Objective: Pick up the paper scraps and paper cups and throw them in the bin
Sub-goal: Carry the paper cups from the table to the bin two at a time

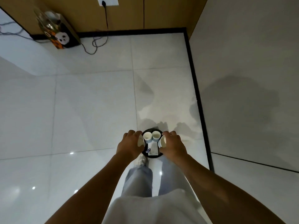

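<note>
A round black bin (152, 130) stands on the floor in front of my feet. Two white paper cups (147, 136) (156, 135) sit upright inside it at the far side. A white paper scrap (153, 149) lies in it nearer to me. My left hand (130, 145) holds a tilted paper cup (141, 141) over the bin's left rim. My right hand (174, 145) holds another tilted paper cup (163, 141) over the right rim.
White floor tiles (90, 102) spread to the left and ahead. A grey wall with a black skirting (196, 88) runs along the right. At the far left stands a panda-print box (63, 38), with a cable (97, 44) trailing from a wall socket.
</note>
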